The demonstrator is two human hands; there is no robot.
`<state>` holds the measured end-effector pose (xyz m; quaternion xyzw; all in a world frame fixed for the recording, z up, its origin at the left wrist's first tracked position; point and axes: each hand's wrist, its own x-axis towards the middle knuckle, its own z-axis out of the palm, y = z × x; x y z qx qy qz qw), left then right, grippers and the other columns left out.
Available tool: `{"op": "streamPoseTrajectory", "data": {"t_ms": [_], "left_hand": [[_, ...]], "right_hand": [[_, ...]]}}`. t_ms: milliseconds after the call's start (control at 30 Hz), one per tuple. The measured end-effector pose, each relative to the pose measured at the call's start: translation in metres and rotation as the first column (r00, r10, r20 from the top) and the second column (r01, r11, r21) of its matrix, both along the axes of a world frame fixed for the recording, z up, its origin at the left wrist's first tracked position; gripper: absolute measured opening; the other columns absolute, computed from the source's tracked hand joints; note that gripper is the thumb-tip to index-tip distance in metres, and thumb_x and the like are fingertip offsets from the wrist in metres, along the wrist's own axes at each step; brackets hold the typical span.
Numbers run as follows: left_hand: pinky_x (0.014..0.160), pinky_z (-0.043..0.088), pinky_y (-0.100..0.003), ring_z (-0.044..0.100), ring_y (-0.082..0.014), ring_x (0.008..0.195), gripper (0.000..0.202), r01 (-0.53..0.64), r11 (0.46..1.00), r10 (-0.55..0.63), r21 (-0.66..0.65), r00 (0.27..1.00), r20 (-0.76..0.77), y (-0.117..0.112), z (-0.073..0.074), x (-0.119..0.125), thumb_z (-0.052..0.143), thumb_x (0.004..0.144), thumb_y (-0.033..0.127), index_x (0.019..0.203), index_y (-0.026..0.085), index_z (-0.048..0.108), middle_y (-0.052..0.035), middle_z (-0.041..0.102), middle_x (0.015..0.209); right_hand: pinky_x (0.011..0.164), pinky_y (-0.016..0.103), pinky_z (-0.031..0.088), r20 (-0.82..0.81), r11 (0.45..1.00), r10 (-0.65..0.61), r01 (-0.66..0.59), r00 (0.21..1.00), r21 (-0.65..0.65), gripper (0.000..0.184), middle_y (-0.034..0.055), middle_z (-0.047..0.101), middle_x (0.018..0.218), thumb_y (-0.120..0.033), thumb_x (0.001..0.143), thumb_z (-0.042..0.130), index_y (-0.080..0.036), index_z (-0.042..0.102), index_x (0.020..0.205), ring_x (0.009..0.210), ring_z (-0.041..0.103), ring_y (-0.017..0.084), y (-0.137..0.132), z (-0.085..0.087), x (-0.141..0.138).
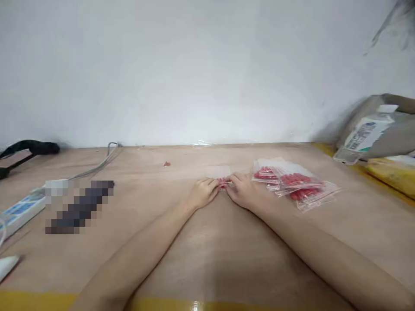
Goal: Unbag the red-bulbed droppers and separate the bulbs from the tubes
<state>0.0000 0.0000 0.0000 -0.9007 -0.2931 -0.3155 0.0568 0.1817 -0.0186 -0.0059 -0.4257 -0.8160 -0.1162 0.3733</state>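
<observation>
Between my two hands lies a small clear zip bag [222, 184] with red stick-like pieces in it, flat on the wooden table. My left hand [205, 192] grips the bag's left edge, its fingers closed together. On the opposite edge, my right hand [240, 190] pinches the bag with thumb and fingers. The fingertips hide parts of the bag. To the right of my right hand sits a loose pile of similar clear bags [293, 180] filled with red pieces, overlapping one another.
At the left are a white power strip [26, 212], a grey cable [97, 167], a blurred-out dark object [82, 207] and a black strap-like item [35, 147]. A plastic bottle [366, 134] leans by a grey-brown bag at right, near a yellow package [394, 175]. A wall [207, 77] stands behind.
</observation>
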Motion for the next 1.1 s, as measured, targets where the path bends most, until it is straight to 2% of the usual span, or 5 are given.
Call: {"op": "streamPoseTrajectory", "data": {"t_ms": [600, 767, 867, 1000, 1100], "left_hand": [[0.086, 0.045, -0.036, 0.056, -0.0183, 0.092, 0.011, 0.035, 0.994, -0.056, 0.102, 0.975, 0.216, -0.007, 0.003, 0.005, 0.045, 0.079, 0.014, 0.071, 0.018, 0.052, -0.0066, 0.064, 0.088], [0.087, 0.045, -0.034, 0.056, -0.0177, 0.094, 0.016, 0.149, 0.989, -0.147, -0.004, 0.975, 0.169, -0.011, 0.009, 0.000, 0.050, 0.080, 0.025, 0.064, 0.019, 0.049, -0.0060, 0.064, 0.093], [0.094, 0.040, -0.036, 0.050, -0.0199, 0.110, 0.013, 0.119, 0.985, -0.109, -0.127, 0.991, 0.084, -0.009, 0.014, -0.010, 0.048, 0.081, 0.030, 0.083, 0.018, 0.053, -0.0085, 0.059, 0.109], [0.104, 0.027, -0.046, 0.028, -0.0274, 0.129, 0.051, -0.092, 0.959, 0.063, -0.267, 0.991, -0.116, -0.001, 0.015, -0.022, 0.047, 0.081, 0.045, 0.123, 0.018, 0.041, -0.0118, 0.037, 0.136], [0.103, 0.024, -0.048, 0.031, -0.0289, 0.126, 0.059, -0.170, 0.940, 0.105, -0.295, 0.968, -0.226, 0.002, 0.012, -0.024, 0.044, 0.080, 0.057, 0.128, 0.024, 0.040, -0.0091, 0.038, 0.136]], "right_hand": [[0.065, 0.025, 0.043, -0.125, 0.985, 0.101, -0.117, 0.987, -0.124, 0.021, 0.0041, 0.053, 0.077, -0.004, 0.075, 0.038, -0.018, 0.054, 0.076, 0.070, 0.051, 0.015, 0.006, -0.006, 0.003], [0.072, 0.028, 0.047, -0.151, 0.986, 0.118, -0.134, 0.981, -0.095, 0.031, 0.0051, 0.058, 0.085, -0.002, 0.073, 0.041, -0.020, 0.066, 0.079, 0.077, 0.056, 0.015, 0.013, -0.014, 0.010], [0.076, 0.031, 0.048, -0.143, 0.989, 0.107, -0.121, 0.984, -0.088, 0.036, 0.0060, 0.059, 0.091, -0.002, 0.072, 0.040, -0.021, 0.068, 0.085, 0.084, 0.057, 0.016, 0.015, -0.015, 0.012], [0.083, 0.037, 0.045, -0.067, 0.992, 0.103, -0.108, 0.992, -0.073, 0.033, 0.0109, 0.055, 0.102, -0.006, 0.074, 0.043, -0.018, 0.066, 0.095, 0.094, 0.053, 0.020, 0.008, -0.007, 0.012], [0.081, 0.038, 0.042, 0.040, 0.985, 0.141, -0.136, 0.989, -0.102, 0.030, 0.0109, 0.056, 0.097, -0.010, 0.076, 0.046, -0.017, 0.065, 0.098, 0.091, 0.051, 0.021, 0.000, 0.003, 0.009]]}}
